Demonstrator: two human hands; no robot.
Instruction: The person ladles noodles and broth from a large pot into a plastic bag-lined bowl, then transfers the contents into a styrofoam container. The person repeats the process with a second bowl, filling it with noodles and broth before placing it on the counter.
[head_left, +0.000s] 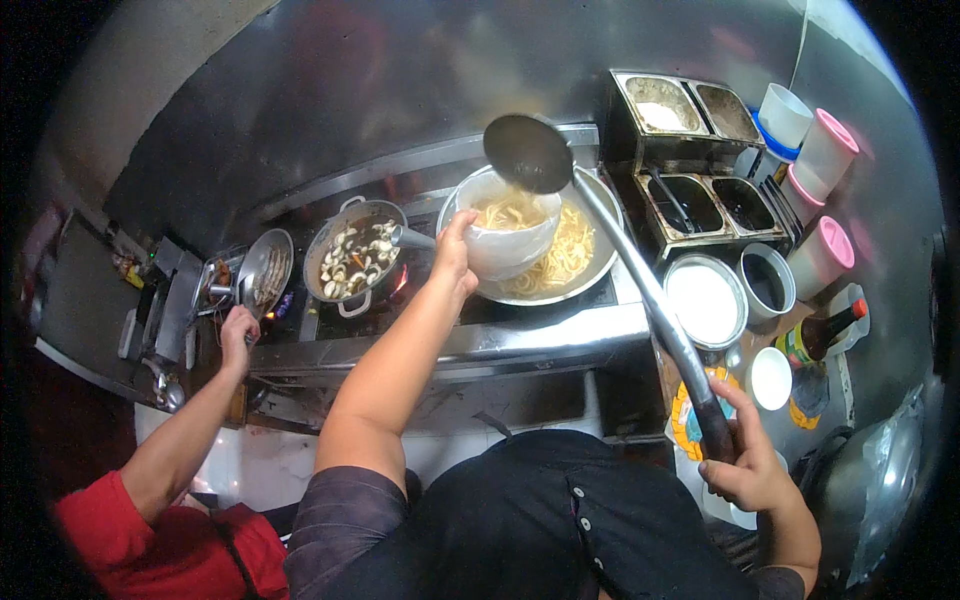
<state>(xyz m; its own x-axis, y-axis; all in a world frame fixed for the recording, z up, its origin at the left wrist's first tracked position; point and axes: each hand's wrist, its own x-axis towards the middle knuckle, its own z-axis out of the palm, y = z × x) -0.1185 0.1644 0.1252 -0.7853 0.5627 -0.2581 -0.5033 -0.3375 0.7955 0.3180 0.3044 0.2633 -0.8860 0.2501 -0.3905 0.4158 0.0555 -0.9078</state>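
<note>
My left hand (454, 255) grips a whitish bowl (502, 251), tilted over a large wok (592, 281) on the stove. Noodles in broth (510, 210) show inside the bowl, and more noodles (566, 247) lie in the wok. In my right hand (742, 457) is the dark handle end of a long metal ladle (529, 154). Its round head hangs above the bowl's mouth, tipped towards it. The inside of the ladle's head is partly hidden. A metal wok handle (412, 238) sticks out to the left, near my left hand.
Left of the wok, a two-handled pot (356, 259) holds sliced mushrooms in dark liquid. A co-worker's hand (238, 337) holds a pan (264, 274) further left. Seasoning trays (679, 210), a bowl of white contents (705, 300) and a sauce bottle (821, 330) stand at right.
</note>
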